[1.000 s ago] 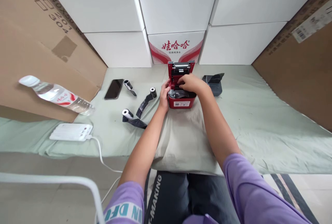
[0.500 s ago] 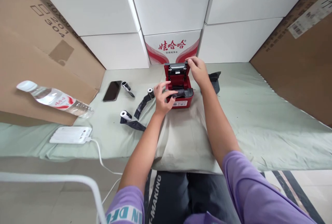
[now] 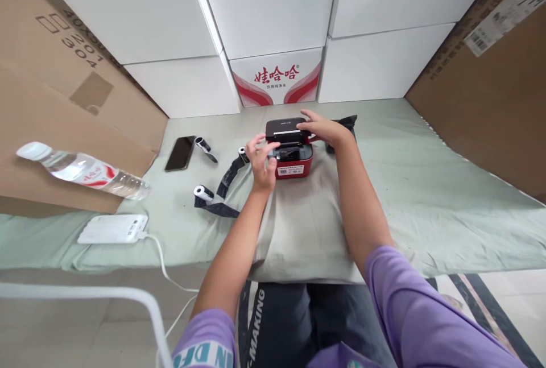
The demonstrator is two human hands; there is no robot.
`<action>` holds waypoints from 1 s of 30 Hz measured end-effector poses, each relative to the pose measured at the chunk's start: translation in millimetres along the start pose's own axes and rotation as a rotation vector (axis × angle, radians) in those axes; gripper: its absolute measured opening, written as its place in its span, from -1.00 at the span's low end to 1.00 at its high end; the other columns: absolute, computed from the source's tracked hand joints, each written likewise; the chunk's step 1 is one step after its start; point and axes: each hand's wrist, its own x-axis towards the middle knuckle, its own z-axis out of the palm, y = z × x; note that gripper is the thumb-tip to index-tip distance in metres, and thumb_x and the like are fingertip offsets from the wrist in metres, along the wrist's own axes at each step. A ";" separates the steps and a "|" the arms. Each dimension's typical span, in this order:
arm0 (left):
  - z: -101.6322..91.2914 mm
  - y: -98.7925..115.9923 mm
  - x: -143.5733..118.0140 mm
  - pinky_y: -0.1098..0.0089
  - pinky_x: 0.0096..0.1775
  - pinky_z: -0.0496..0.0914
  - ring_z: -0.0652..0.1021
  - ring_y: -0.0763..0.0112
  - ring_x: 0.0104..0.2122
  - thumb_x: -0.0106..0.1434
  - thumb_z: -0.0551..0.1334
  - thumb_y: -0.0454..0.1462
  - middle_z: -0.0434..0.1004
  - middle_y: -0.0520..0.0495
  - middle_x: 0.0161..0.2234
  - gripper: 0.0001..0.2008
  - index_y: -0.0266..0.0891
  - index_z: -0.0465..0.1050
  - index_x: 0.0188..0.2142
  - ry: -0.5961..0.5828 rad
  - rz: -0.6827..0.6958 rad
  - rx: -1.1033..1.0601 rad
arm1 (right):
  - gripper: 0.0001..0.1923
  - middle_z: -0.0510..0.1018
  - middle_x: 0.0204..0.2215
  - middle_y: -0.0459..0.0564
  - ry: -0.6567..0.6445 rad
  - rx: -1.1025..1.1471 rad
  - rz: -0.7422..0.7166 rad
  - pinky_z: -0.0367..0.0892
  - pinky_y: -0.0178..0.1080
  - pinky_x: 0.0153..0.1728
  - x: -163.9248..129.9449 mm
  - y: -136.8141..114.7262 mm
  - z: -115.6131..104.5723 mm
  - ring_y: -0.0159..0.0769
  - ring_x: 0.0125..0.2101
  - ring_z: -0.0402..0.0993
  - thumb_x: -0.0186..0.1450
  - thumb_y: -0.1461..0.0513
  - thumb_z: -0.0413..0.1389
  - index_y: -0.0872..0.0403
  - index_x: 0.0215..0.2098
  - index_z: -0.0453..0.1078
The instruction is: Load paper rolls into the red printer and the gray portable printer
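A small red and black printer [image 3: 294,170] stands on the cloth-covered surface, its black lid [image 3: 285,127] partly lowered. A dark shiny strip [image 3: 288,153] lies across its opening. My right hand [image 3: 326,129] has its fingers on the lid's right side, with the thumb lower down at the edge. At the printer's left side is my left hand [image 3: 263,166], its fingers apart and touching near the opening's left edge. Left of it lie a roll with a dark tail [image 3: 203,193], a second roll [image 3: 243,154] partly behind my fingers, and a smaller roll [image 3: 202,144].
A dark object [image 3: 348,123] lies right of the printer, partly behind my right wrist. To the left are a phone [image 3: 180,153], a water bottle [image 3: 87,172] and a white power bank [image 3: 113,228] with a cable. White boxes [image 3: 277,81] line the back; cardboard boxes [image 3: 482,89] flank both sides.
The printer lid has tipped forward and down from standing upright, with my right hand moving along on it. My left hand has shifted slightly left off the dark strip. The camera view has shifted a little.
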 end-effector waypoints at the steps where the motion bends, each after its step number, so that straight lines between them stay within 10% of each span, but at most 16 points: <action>1: 1.6 -4.3 1.2 0.10 0.27 0.26 0.40 0.10 0.19 0.45 -0.05 0.16 0.38 -0.17 0.22 -0.41 -0.06 0.65 0.00 0.033 -0.092 -0.050 | -0.15 0.39 0.31 0.13 -0.038 0.035 0.035 0.54 -0.05 -0.06 -0.1 3.3 -0.7 -0.04 0.08 0.47 0.23 0.08 0.26 -0.10 0.43 0.11; 9: 24.2 -33.8 14.3 0.23 0.35 0.26 0.36 0.16 0.37 0.23 0.32 -0.03 0.41 -0.04 0.34 -0.38 -0.03 0.42 0.28 -0.010 -0.868 -0.762 | -0.44 0.59 -0.04 -0.06 -0.221 0.244 -0.012 0.40 -0.36 -0.37 7.5 25.1 0.2 -0.26 -0.16 0.47 0.09 0.17 0.33 -0.11 0.07 0.42; 30: 32.4 -35.9 -2.1 0.22 0.21 0.39 0.56 0.17 0.14 0.20 0.32 -0.02 0.62 -0.12 0.07 -0.55 -0.17 0.56 0.01 0.169 -0.759 -0.657 | -0.54 0.60 -0.02 -0.03 -0.131 0.114 0.025 0.47 -0.26 -0.20 -10.7 3.6 1.2 -0.25 -0.10 0.51 0.18 0.26 0.26 -0.07 0.05 0.39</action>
